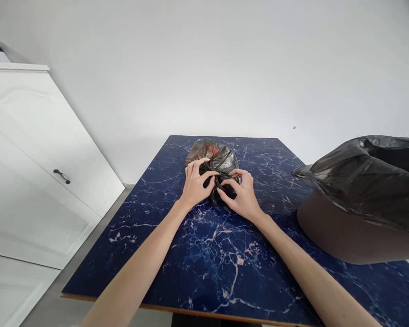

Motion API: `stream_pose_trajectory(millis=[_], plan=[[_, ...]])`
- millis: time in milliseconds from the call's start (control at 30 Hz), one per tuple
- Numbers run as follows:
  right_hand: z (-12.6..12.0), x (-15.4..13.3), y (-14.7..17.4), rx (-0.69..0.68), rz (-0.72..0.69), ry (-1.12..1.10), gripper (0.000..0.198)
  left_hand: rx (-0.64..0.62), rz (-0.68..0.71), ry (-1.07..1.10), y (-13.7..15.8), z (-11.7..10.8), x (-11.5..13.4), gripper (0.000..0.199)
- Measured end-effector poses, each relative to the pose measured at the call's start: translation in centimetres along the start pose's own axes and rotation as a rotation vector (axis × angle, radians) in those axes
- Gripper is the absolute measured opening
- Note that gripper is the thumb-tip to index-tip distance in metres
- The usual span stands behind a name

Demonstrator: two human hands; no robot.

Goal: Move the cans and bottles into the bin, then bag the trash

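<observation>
A filled black garbage bag point(221, 157) lies on the blue marbled table, its thin plastic showing reddish and pale contents. Its gathered, twisted neck points toward me. My left hand point(197, 184) pinches the neck from the left between thumb and index finger, the other fingers resting against the bag. From the right, my right hand point(240, 190) pinches the same twisted plastic with thumb and fingertips. The two hands nearly meet at the neck. Whether the plastic there forms a knot, I cannot tell.
On the right of the table point(207, 268) stands a brown bin point(347, 231) lined with another black bag point(361, 181), its mouth open. A white cabinet point(37, 150) with dark handles is at the left. Behind the table rises a white wall point(207, 68).
</observation>
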State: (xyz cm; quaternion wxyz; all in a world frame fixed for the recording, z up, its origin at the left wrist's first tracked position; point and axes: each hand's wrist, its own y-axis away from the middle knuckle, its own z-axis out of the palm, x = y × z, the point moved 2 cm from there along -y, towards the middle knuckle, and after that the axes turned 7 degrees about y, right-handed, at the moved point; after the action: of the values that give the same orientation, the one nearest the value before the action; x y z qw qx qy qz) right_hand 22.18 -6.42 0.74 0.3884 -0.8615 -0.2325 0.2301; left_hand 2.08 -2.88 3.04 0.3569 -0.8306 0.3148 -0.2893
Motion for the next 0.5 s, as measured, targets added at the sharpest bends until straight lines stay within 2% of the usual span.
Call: stream_pose_trajectory(millis=[300,500], plan=[[0.31,0.59,0.1,-0.024,0.009,0.041,0.014,-0.04,0.04,-0.042,-0.08,0.29,-0.25,0.018],[-0.07,0.08,-0.08,-0.018,-0.008,0.015,0.006,0.072,-0.044,-0.062,0.06,0.17,-0.52,0.011]])
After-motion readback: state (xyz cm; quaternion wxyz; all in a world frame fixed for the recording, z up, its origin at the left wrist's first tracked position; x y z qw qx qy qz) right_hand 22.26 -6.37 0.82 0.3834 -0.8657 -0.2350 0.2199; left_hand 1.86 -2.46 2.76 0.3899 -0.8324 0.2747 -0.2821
